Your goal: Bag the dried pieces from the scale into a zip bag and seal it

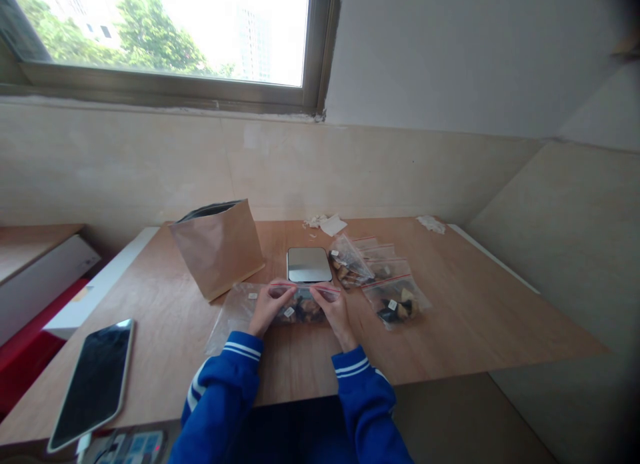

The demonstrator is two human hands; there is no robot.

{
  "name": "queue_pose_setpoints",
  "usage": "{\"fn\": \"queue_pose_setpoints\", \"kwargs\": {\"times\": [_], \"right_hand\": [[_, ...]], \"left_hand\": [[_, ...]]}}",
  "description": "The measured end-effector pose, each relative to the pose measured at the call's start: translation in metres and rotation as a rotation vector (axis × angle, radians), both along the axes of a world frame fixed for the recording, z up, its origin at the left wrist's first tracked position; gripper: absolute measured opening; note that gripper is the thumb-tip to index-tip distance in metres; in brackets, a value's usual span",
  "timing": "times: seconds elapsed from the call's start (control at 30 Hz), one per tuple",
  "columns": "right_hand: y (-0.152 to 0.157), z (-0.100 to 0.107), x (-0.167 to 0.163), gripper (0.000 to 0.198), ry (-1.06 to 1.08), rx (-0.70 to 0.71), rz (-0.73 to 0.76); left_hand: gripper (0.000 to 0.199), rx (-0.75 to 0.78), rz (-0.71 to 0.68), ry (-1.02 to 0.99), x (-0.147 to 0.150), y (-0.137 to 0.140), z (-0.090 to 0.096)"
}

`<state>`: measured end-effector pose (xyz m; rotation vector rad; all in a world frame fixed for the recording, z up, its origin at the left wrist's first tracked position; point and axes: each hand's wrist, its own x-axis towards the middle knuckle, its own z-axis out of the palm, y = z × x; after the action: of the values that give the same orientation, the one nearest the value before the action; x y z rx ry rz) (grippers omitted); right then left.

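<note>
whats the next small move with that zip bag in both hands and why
Probably run the fingers along the red zip strip to press it shut. Both the left hand and right hand pinch the top edge of the clear zip bag, which already holds dark pieces and a small label, like the filled bags lying on the table.

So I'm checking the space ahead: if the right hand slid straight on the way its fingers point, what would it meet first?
Probably the small metal scale, just beyond the zip bag that the right hand presses; depth is unclear.
</note>
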<state>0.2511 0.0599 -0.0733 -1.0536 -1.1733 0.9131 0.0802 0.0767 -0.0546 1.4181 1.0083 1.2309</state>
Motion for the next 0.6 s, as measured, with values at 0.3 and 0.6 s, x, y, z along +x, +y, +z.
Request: {"fn": "queue_pose_setpoints", "kwargs": {"times": [0.3,0.6], "right_hand": [[-0.0019,0.0011,-0.0035,0.017,-0.089,0.090,0.006],[-0.0032,0.0036,-0.0067,0.016,-0.096,0.099,-0.015]], "left_hand": [[0.030,-0.014,-0.062,0.000,0.0009,-0.0014,-0.0052],[0.030,-0.011,-0.055,0.034,0.0011,-0.0002,-0.0090]]}}
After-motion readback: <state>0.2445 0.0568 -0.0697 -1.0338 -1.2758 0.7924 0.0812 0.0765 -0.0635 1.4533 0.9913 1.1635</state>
